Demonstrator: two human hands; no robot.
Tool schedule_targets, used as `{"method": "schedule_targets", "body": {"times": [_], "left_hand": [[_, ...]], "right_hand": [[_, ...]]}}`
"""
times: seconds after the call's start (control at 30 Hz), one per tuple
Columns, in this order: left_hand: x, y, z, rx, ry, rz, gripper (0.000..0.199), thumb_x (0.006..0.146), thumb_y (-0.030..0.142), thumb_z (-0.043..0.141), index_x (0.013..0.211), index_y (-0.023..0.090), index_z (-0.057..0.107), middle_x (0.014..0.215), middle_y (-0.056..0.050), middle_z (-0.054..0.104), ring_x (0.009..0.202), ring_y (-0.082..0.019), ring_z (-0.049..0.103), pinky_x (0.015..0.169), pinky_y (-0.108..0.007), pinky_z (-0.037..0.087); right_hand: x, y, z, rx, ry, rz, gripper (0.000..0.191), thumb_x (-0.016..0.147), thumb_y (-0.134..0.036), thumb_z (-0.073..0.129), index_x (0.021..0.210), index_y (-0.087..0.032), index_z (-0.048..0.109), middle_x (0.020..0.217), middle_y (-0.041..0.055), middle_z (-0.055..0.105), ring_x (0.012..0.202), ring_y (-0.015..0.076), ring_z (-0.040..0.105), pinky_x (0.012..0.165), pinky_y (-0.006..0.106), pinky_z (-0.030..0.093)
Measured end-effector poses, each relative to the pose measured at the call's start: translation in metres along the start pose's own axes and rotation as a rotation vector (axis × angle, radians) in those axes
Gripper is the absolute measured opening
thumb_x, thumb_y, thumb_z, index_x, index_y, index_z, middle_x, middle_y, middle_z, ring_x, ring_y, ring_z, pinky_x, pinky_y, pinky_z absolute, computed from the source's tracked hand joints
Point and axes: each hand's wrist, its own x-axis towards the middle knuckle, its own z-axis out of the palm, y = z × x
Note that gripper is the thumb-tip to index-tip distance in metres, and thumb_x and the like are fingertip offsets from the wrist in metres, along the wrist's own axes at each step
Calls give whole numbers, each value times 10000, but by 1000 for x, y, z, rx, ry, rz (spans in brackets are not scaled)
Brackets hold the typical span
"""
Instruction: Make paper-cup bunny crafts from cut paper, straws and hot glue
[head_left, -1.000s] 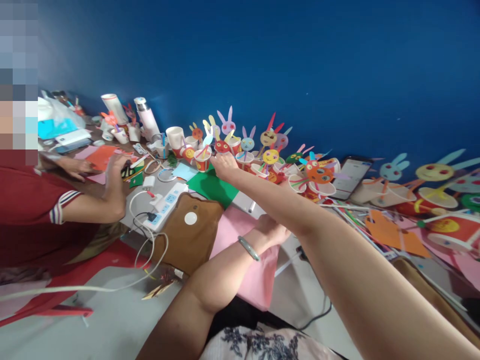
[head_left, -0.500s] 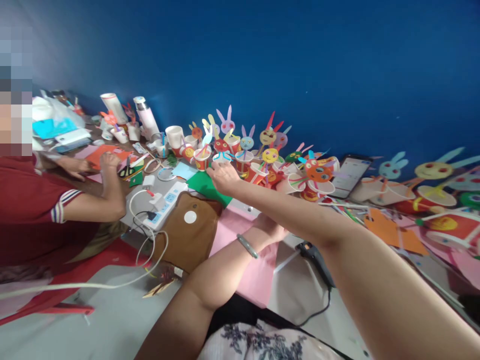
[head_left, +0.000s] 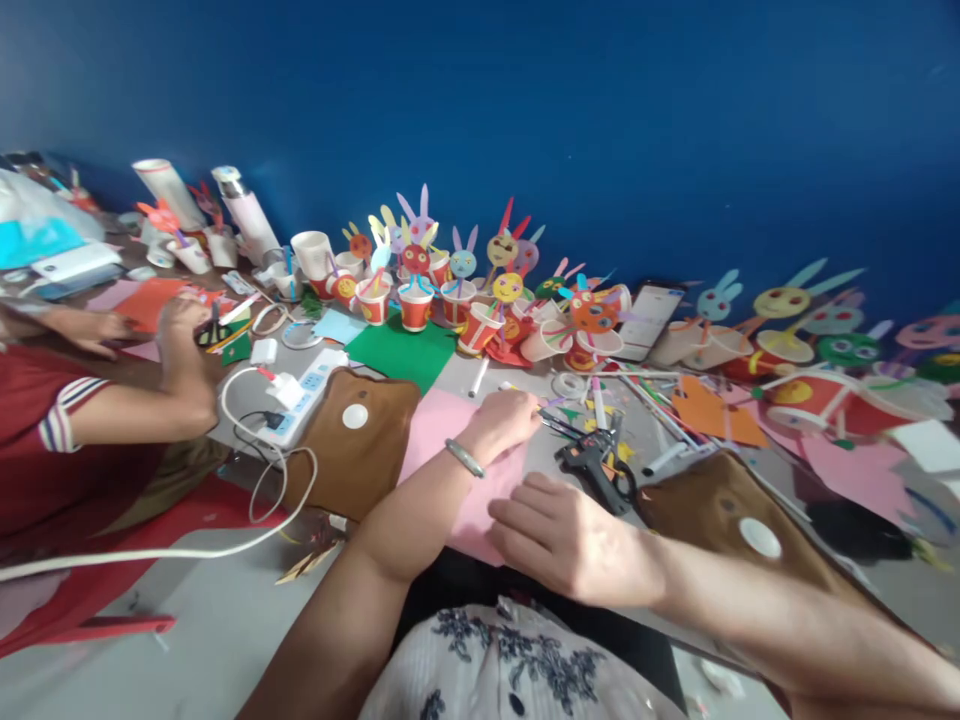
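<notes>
My left hand, with a bangle on the wrist, is closed above the pink paper. Its fingertips are beside a dark metal tool tip, and what they hold, if anything, is hidden. Nearer to me, my right hand hovers over the paper's near right part with fingers loosely bent and nothing visible in them. A black glue gun lies just beyond it. A red paper cup with a red rabbit-eared face and blue strips stands on the green sheet.
Several rabbit-faced cups line the blue wall. A phone leans among them. Brown cloth pieces lie left and right. A power strip with cables lies left, beside a co-worker's arm. Orange paper lies right.
My right hand has let go of the cup with blue strips and drawn back toward me. The whole view has shifted, uncovering the glue gun and the right brown cloth.
</notes>
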Motion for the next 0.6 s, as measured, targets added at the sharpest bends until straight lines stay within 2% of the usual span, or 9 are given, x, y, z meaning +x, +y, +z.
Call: {"method": "schedule_targets", "body": {"times": [0.03, 0.13, 0.27, 0.37, 0.47, 0.6], "left_hand": [[5, 0, 0, 7, -2, 4, 282, 975, 344, 564, 794, 184, 709, 817, -112, 714, 843, -241, 675, 798, -376, 509], [12, 0, 0, 22, 35, -3, 271, 978, 300, 567, 783, 151, 681, 781, -110, 704, 811, -227, 671, 792, -353, 482], [11, 2, -3, 15, 159, -41, 216, 989, 287, 536, 924, 160, 697, 909, -103, 740, 869, -206, 673, 794, -307, 461], [9, 7, -10, -67, 319, -28, 211, 974, 303, 565, 899, 156, 696, 817, -67, 732, 767, -163, 653, 725, -259, 435], [11, 16, -20, -157, 374, -5, 180, 941, 265, 598, 827, 153, 683, 727, -36, 705, 678, -136, 615, 662, -237, 403], [14, 33, -37, -225, 319, 24, 147, 911, 229, 627, 798, 145, 667, 737, -34, 703, 685, -126, 604, 671, -231, 400]], "right_hand": [[-16, -7, 1, 6, -8, 30, 212, 960, -146, 495, 909, -234, 682, 821, 57, 694, 670, 182, 557, 626, 361, 441], [-61, -29, 11, 42, 0, 250, 210, 958, -135, 500, 874, -243, 660, 764, 56, 667, 662, 180, 596, 614, 350, 452], [-107, -60, 24, 81, 70, 532, 197, 952, -144, 520, 869, -272, 646, 739, 61, 671, 652, 202, 643, 591, 358, 483], [-129, -79, 29, 117, 126, 700, 176, 953, -146, 528, 898, -283, 624, 750, 59, 685, 646, 206, 648, 597, 362, 501], [-141, -89, 31, 121, 158, 757, 130, 975, -165, 525, 910, -249, 600, 738, 42, 676, 646, 185, 640, 612, 335, 497], [-150, -93, 33, 91, 165, 727, 127, 1001, -190, 519, 897, -200, 590, 743, 38, 669, 665, 166, 632, 632, 304, 476]]}}
